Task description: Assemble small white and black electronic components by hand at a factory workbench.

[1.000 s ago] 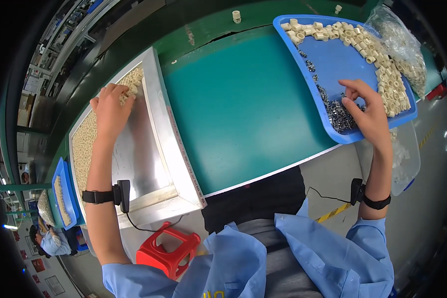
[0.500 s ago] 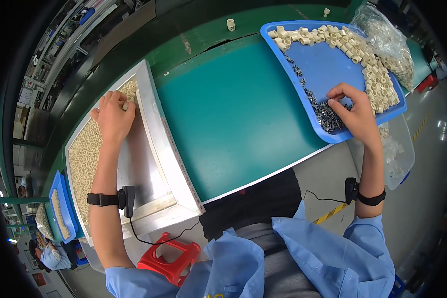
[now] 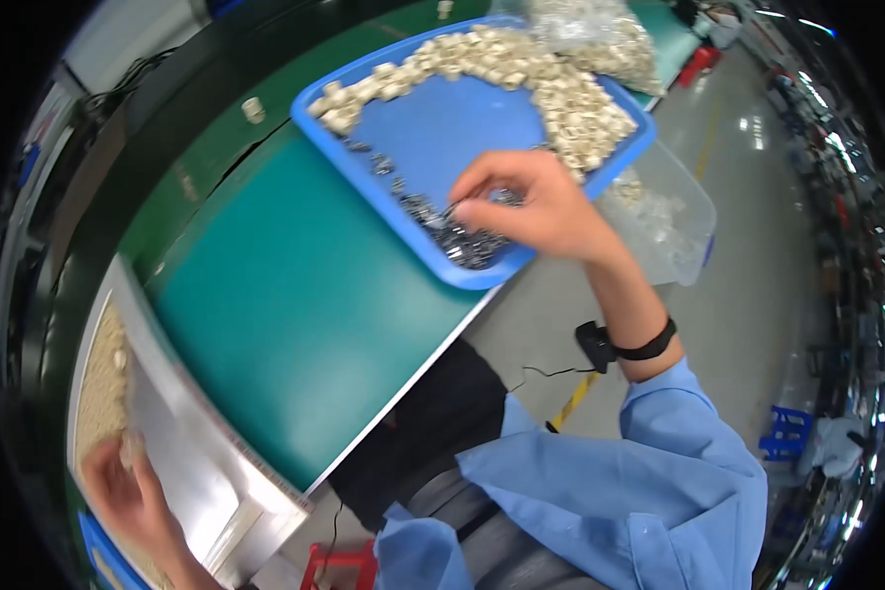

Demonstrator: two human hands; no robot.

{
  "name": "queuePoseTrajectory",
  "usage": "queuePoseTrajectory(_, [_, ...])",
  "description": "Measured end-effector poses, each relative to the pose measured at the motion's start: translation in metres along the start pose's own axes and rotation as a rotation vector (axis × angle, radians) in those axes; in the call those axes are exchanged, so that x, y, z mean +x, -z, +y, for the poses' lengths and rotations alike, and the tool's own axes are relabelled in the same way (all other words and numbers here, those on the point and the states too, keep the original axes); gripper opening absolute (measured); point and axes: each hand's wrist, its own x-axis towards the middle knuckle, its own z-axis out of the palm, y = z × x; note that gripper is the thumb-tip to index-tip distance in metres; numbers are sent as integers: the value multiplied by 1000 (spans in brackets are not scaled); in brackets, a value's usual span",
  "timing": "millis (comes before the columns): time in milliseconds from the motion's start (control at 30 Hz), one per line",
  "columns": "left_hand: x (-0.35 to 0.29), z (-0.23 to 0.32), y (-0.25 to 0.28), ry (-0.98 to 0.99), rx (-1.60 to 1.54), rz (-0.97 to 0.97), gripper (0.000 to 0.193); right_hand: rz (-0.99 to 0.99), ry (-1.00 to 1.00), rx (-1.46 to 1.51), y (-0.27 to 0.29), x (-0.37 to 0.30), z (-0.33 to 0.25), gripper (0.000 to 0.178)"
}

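Observation:
My right hand [image 3: 536, 202] reaches over the near corner of a blue tray [image 3: 433, 264], thumb and index finger pinched above a pile of small dark metal pieces [image 3: 472, 246]. Whatever lies between those fingertips is too small to make out. Short cream plastic sleeves [image 3: 585, 118] line the tray's far and right sides. At the lower left, my left hand [image 3: 133, 497] is blurred over a metal-framed tray [image 3: 182, 393]. A pale, cream plastic piece [image 3: 131, 447] shows between its thumb and fingers. Many small cream pieces [image 3: 103, 383] cover that tray's left part.
A green work surface [image 3: 295, 285] lies between the trays. Beyond the blue tray sits a clear bag [image 3: 600, 39] of cream parts; a transparent bin [image 3: 664, 216] stands at its right. One cream sleeve [image 3: 253, 110] rests on the back ledge. A red stool [image 3: 339, 565] is below.
The view has swung right, so both trays sit farther left in the picture. My left hand has come back toward the metal tray's near side. My right hand remains at the dark pieces.

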Motion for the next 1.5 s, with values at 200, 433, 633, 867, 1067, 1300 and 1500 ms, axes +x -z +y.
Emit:
queuePoseTrajectory(200, [-84, 16, -3, -66, -162, -803, 60, -153, 102, 550, -20, -18, -39, 27])
queuePoseTrajectory(433, [-105, 125, -160, -165, -607, -444, 29, -264, 245, 433, -67, -26, -72, 18])
queuePoseTrajectory(633, [-125, 117, -206, 59, -902, -288, 28, -125, 36, 110, -78, -52, -99, 10])
queuePoseTrajectory(867, [-124, 96, -214, 269, -931, -279, 28, 260, 239, -17, -112, -65, -88, 8])
queuePoseTrajectory(1067, [-118, 109, -200, 326, -824, -322, 36, 297, 253, 119, -110, -63, -91, 9])
queuePoseTrajectory(1300, [-105, 127, -202, 211, -936, -366, 29, 103, 138, 359, -89, -76, -96, 9])
queuePoseTrajectory(1500, [-110, 126, -199, 210, -932, -446, 24, 64, 187, 423, -76, -81, -95, 10])
